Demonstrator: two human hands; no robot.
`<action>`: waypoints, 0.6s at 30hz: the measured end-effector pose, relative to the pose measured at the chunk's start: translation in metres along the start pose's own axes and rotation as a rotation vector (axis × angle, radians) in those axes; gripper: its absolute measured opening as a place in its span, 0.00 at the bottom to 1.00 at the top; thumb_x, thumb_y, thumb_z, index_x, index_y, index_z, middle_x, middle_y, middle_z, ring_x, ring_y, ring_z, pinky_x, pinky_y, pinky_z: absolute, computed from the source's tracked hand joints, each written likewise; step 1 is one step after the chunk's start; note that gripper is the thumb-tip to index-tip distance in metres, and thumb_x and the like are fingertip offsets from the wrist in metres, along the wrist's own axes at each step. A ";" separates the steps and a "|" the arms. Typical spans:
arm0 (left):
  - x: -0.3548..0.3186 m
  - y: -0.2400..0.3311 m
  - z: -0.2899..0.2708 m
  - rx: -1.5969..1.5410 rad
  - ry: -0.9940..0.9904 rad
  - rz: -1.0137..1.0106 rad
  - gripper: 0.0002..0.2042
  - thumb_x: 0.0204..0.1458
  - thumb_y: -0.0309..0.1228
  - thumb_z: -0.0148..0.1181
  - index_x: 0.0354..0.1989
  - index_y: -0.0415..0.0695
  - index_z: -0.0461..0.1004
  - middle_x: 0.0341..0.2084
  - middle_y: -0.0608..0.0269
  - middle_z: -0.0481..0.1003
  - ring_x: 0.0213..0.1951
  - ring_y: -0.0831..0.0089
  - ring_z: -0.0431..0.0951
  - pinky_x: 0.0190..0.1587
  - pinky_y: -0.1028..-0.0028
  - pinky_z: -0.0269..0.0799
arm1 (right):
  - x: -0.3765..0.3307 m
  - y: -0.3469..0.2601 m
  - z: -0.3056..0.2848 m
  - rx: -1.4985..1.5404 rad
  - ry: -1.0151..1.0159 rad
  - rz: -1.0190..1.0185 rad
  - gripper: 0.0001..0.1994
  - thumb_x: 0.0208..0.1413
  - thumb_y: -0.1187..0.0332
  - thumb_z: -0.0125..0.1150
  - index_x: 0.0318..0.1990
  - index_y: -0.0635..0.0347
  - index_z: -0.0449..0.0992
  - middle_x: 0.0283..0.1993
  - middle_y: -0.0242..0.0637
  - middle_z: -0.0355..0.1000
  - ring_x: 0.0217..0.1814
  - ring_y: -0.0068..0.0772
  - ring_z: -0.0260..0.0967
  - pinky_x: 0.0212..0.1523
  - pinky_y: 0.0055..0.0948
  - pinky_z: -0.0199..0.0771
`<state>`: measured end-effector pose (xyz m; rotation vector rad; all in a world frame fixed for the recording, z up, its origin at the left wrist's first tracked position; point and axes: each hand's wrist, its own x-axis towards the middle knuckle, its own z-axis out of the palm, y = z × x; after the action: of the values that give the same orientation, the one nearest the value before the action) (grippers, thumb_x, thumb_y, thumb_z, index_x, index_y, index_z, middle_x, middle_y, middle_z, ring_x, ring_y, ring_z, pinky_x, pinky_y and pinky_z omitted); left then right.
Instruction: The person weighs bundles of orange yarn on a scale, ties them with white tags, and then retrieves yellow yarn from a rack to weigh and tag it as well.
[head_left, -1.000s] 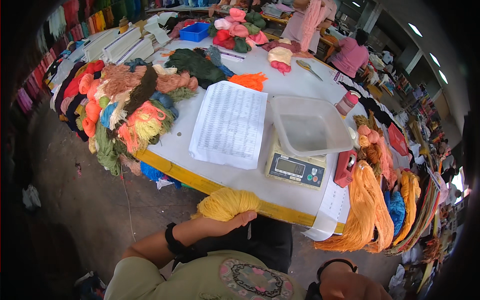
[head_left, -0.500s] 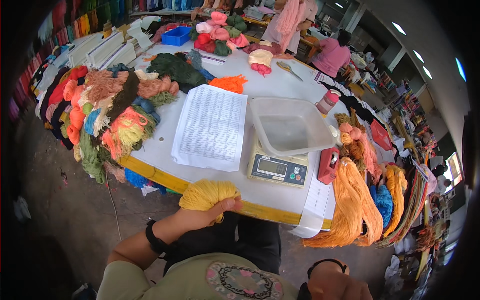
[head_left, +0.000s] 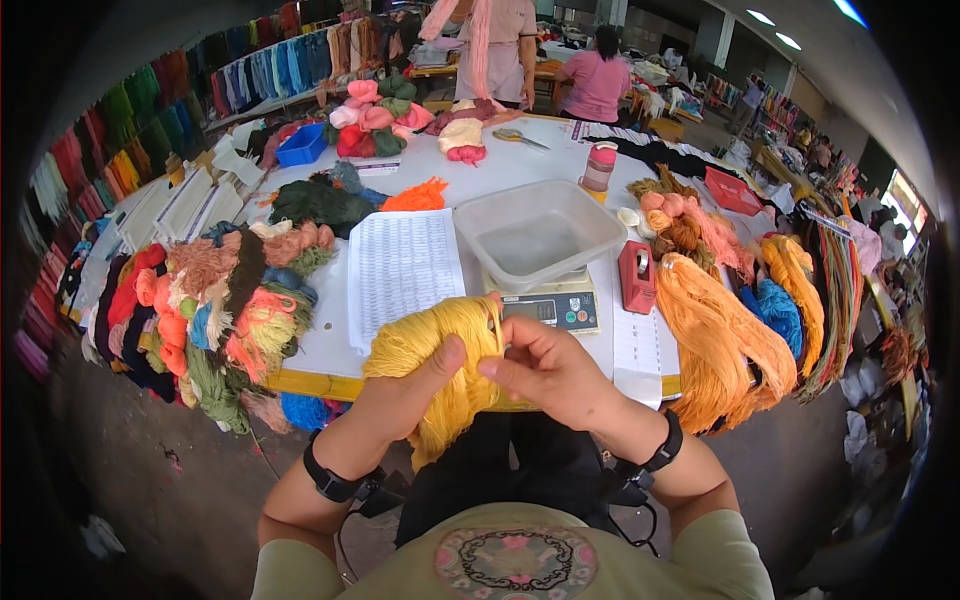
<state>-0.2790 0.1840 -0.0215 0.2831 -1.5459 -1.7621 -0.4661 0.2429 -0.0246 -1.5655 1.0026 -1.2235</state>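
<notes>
A hank of yellow yarn (head_left: 425, 345) is held up in front of the table's near edge, with loose strands hanging below it. My left hand (head_left: 415, 395) is closed round its left and lower side, the thumb lying across the front. At the hank's right edge, my right hand (head_left: 545, 370) pinches some of the yarn between thumb and fingers. Just behind the hank stand a digital scale (head_left: 573, 310) with a translucent plastic tub (head_left: 535, 270) on its top, and a printed sheet (head_left: 405, 265), both partly hidden by the yarn.
Piled yarn hanks (head_left: 215, 300) cover the table's left side. On the right are a red tape dispenser (head_left: 637, 277), orange yarn (head_left: 715, 335) hanging over the edge and a pink bottle (head_left: 599, 167). Scissors (head_left: 520, 138) and a blue bin (head_left: 302, 146) lie farther back. Two people are beyond the table.
My right hand has come up from the lower right and now grips the yarn's right edge. The hank is raised and turned, its strands looser. The view has tilted up.
</notes>
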 end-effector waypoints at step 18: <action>-0.025 0.003 0.010 -0.055 0.210 -0.021 0.27 0.53 0.21 0.60 0.63 0.35 0.61 0.54 0.58 0.70 0.53 0.74 0.71 0.57 0.71 0.67 | -0.005 -0.013 0.005 0.176 0.030 0.228 0.10 0.54 0.67 0.67 0.41 0.59 0.75 0.24 0.23 0.61 0.24 0.13 0.56 0.25 0.18 0.56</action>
<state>-0.2668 0.2077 -0.0241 0.4435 -1.3475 -1.7284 -0.4611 0.2524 -0.0147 -1.2634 1.0329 -1.1456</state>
